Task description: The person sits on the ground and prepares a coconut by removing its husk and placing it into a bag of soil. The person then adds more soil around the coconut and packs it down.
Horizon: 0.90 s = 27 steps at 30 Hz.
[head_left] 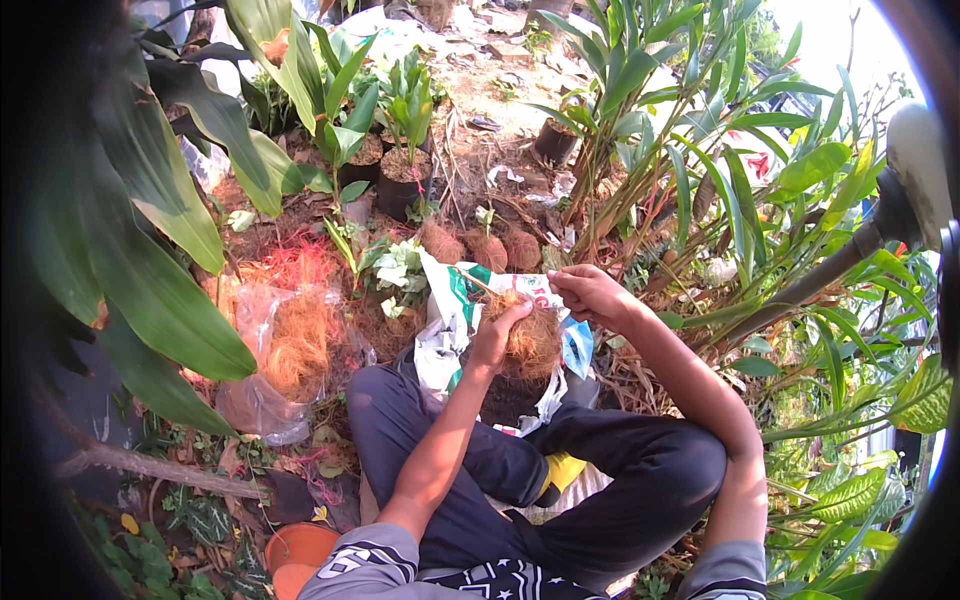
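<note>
My left hand (496, 334) grips a ball of brown coconut fibre (536, 345), its thumb lying on top. A thin stem (476, 280) sticks out of the ball towards the upper left. To the right of the ball, my right hand (594, 298) is raised with its thumb and fingertips pinched together. Any thin thread between those fingers is too fine to make out. Below the ball, an opened white and green plastic sack (441, 349) holds dark soil (511, 403) in front of my crossed legs.
Several finished-looking fibre balls (489, 251) sit beyond the sack, beside leafy cuttings (397, 266). At left lie a clear plastic bag of loose coconut fibre (300, 349) and tangled pink string (304, 259). An orange pot (298, 547) stands lower left. A dark pole (802, 281) slants in at right.
</note>
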Available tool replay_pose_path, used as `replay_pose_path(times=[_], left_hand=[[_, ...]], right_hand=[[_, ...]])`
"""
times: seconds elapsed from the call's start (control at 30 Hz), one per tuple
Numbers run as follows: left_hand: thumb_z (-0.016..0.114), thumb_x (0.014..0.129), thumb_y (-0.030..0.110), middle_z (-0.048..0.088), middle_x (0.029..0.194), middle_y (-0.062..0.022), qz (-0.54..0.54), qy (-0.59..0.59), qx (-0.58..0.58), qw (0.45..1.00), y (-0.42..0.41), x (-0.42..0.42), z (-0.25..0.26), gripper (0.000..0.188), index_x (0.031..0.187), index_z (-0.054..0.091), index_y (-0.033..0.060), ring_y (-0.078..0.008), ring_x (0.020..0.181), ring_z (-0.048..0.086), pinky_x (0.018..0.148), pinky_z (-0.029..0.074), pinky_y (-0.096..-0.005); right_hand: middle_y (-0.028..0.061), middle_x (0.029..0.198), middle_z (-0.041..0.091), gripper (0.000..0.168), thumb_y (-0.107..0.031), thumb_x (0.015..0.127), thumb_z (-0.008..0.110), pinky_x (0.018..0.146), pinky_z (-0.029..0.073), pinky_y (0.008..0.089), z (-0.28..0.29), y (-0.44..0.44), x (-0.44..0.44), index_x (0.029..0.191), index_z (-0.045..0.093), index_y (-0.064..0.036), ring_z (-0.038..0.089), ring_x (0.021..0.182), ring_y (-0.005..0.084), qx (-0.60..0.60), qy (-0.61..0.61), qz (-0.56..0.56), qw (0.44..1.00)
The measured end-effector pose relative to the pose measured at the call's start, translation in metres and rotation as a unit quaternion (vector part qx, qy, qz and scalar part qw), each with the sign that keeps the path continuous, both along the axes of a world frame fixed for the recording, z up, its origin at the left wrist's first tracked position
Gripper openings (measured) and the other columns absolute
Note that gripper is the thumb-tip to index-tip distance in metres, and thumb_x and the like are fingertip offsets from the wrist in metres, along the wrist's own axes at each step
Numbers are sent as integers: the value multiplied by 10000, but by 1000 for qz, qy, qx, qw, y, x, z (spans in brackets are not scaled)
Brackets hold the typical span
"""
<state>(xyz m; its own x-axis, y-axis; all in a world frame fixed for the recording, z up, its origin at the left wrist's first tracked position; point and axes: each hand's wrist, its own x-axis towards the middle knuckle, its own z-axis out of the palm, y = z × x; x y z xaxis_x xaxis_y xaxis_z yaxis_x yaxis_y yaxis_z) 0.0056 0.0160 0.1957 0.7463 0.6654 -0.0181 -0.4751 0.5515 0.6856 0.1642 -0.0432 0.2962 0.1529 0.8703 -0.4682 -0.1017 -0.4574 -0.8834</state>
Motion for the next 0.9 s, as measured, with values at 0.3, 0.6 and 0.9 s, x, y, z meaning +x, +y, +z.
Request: replay_pose_path(times=[0.3, 0.6, 0.9], left_hand=[[577, 838, 103, 605, 873, -42, 209, 87, 71, 971, 14, 2, -19, 105, 913, 592, 31, -130, 786, 574, 726, 456, -276], [568, 868, 93, 600, 976, -41, 286, 89, 91, 950, 33, 0, -34, 161, 993, 573, -8, -150, 872, 562, 804, 441, -289], [569, 878, 97, 610, 933, -37, 331, 80, 40, 939, 36, -5, -35, 131, 949, 597, -9, -133, 842, 567, 760, 450, -279]], right_hand=[[-94, 590, 329, 280, -343, 950, 491, 427, 231, 203, 5, 0, -32, 802, 537, -110, 282, 493, 21, -34, -141, 99, 984], [-95, 591, 321, 310, -381, 951, 468, 397, 226, 195, -3, 0, -40, 819, 530, -108, 282, 471, 20, -47, -149, 164, 974], [7, 677, 450, 413, -434, 938, 435, 527, 440, 259, -4, 1, -44, 951, 587, -50, 486, 602, 103, -63, -180, 233, 954]])
